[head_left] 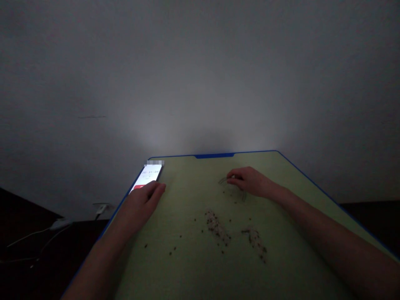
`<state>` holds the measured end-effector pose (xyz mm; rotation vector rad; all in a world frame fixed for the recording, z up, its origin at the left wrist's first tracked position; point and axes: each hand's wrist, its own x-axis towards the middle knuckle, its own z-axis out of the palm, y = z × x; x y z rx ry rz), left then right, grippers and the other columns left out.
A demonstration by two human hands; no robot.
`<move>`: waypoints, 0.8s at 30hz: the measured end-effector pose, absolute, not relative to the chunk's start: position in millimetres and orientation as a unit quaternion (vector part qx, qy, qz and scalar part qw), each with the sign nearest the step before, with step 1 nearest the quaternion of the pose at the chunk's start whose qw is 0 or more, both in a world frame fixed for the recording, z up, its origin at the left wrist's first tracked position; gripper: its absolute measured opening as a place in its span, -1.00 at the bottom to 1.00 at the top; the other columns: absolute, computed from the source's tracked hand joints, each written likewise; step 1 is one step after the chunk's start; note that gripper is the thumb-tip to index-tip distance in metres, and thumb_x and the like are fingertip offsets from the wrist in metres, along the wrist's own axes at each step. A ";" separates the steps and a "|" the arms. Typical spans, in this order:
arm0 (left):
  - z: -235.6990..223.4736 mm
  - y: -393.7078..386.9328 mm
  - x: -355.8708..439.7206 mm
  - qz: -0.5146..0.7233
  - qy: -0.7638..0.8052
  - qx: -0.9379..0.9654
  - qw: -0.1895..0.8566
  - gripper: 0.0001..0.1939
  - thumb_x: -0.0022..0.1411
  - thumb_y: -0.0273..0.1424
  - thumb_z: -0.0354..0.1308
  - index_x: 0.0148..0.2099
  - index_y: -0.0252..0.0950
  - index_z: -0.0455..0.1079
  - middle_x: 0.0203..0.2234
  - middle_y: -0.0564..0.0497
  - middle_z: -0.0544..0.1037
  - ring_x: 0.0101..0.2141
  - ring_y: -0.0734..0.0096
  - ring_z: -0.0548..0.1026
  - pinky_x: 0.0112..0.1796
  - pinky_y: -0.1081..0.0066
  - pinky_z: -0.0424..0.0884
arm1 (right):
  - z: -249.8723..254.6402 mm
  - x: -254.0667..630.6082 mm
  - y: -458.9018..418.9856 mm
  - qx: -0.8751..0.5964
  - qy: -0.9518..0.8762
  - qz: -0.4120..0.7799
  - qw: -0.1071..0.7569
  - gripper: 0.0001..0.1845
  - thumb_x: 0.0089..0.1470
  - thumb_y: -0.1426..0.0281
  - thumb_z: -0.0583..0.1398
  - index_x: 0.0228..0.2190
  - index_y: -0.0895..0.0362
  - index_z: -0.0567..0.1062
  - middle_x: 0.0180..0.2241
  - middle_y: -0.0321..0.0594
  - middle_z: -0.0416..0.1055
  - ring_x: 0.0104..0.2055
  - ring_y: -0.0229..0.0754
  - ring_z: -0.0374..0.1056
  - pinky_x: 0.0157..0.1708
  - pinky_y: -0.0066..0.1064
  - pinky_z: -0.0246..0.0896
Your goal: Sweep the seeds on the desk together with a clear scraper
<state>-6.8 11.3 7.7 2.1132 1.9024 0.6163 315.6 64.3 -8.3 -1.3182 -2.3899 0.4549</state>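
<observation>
My right hand (pixel 248 180) is over the far right part of the table, thumb and forefinger pinched together. Whatever they hold is too small and dim to make out. Beside the fingertips shows a thin, pale curved outline (pixel 222 180), its kind unclear. My left hand (pixel 145 198) rests loosely curled at the table's left side, at the near end of a lit phone (pixel 150 173), with nothing visible in it. Between the hands and nearer to me lie two small heaps of pale grains mixed with dark bits, a left heap (pixel 217 228) and a right heap (pixel 255 241).
Loose dark bits (pixel 175 248) are scattered around the heaps. The greenish tabletop (pixel 187 275) has a blue rim (pixel 214 156) and stands against a grey wall (pixel 200 83). A plug (pixel 101 208) and cables (pixel 53 239) are at the lower left. The room is dim.
</observation>
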 end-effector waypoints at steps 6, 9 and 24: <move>8.8 9.7 -5.1 0.211 0.648 0.724 0.113 -0.58 0.22 -0.06 -0.17 -0.37 -0.23 0.34 -0.59 0.10 0.44 -0.51 0.38 0.38 -0.46 0.42 0.22 | -16.4 305.3 61.4 -0.456 -0.863 0.149 0.160 -0.75 0.14 0.28 0.13 -0.30 0.09 0.58 -0.43 -0.23 0.53 -0.43 -0.23 0.37 -0.43 -0.45 0.11; 9.5 9.5 -4.9 0.209 0.648 0.724 0.112 -0.58 0.22 -0.06 -0.17 -0.36 -0.22 0.35 -0.58 0.11 0.44 -0.51 0.38 0.38 -0.45 0.42 0.22 | -19.8 303.5 65.9 -0.463 -0.863 0.130 0.155 -0.74 0.15 0.28 0.11 -0.28 0.08 0.58 -0.36 -0.19 0.55 -0.35 -0.17 0.40 -0.37 -0.41 0.12; 11.0 8.8 -1.0 0.213 0.640 0.730 0.115 -0.59 0.22 -0.06 -0.15 -0.36 -0.21 0.37 -0.52 0.08 0.47 -0.47 0.35 0.41 -0.43 0.41 0.23 | -9.3 352.1 5.3 -0.463 -0.868 0.136 0.118 -0.68 0.21 0.27 0.03 -0.34 0.10 0.55 -0.40 -0.20 0.52 -0.37 -0.18 0.38 -0.35 -0.39 0.14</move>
